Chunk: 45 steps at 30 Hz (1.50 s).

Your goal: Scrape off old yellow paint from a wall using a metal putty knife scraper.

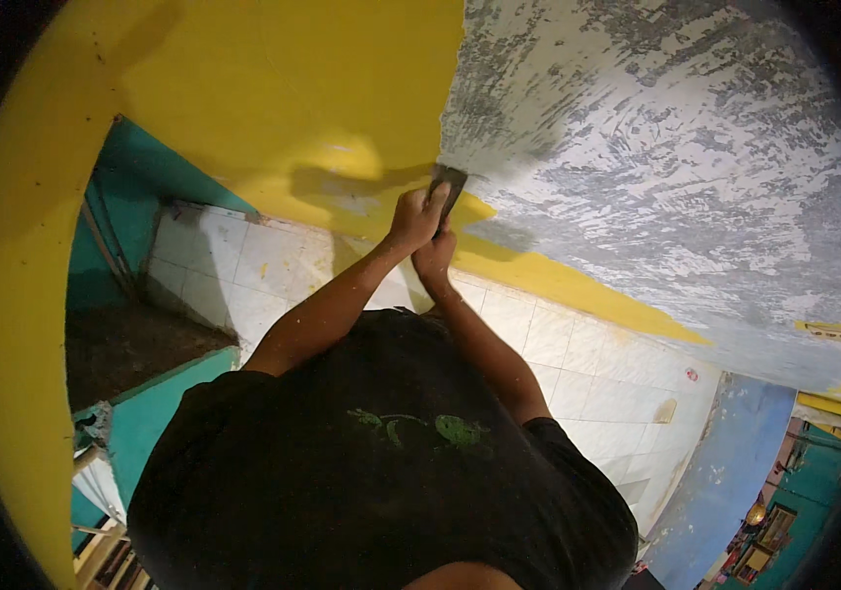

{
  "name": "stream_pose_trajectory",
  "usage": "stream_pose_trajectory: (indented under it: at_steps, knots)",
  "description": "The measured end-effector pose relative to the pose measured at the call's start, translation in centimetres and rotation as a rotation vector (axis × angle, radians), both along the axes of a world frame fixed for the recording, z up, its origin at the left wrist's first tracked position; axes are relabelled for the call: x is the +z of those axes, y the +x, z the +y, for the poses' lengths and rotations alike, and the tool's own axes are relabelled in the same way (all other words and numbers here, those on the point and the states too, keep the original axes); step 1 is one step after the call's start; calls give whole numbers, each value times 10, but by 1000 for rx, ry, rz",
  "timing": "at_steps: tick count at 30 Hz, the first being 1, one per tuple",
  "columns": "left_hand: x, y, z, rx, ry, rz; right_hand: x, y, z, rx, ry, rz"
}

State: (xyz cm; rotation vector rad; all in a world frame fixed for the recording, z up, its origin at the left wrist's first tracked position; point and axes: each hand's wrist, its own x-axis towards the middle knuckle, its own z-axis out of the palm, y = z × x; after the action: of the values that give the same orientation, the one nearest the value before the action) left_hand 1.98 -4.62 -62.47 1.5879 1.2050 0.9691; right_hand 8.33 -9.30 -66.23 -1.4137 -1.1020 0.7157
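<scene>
Just above the centre of the frame, the left hand [414, 218] and the right hand [434, 258] are both clenched around a scraper [448, 187], its blade against the wall where yellow paint [292, 88] meets the scraped grey patch [656, 157]. White floor tiles [578, 364] lie open below.

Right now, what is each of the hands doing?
Left hand: closed on the scraper against the wall.
Right hand: just below the left; its grip cannot be told.
</scene>
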Motion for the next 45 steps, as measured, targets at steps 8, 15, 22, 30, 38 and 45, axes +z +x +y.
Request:
stream_pose_trajectory:
  at_steps: [8, 15, 22, 30, 38, 45]
  knots:
    - [-14, 2, -10, 3, -101, -234, -15, -11, -21, -36, -148, -25]
    - [10, 8, 9, 1, 28, -264, 35, -1, 2, 35, -5, -8]
    - [-18, 0, -6, -54, -48, -51, -26, -3, -15, -26, -236, -24]
    - [29, 2, 10, -11, 126, -188, 42, -5, 4, -20, 56, -93]
    - [-15, -2, -5, -127, -221, -223, -22, -2, -12, 5, -274, 45]
    - [13, 0, 8, -83, -32, -293, 14, -6, 4, 14, 48, 5]
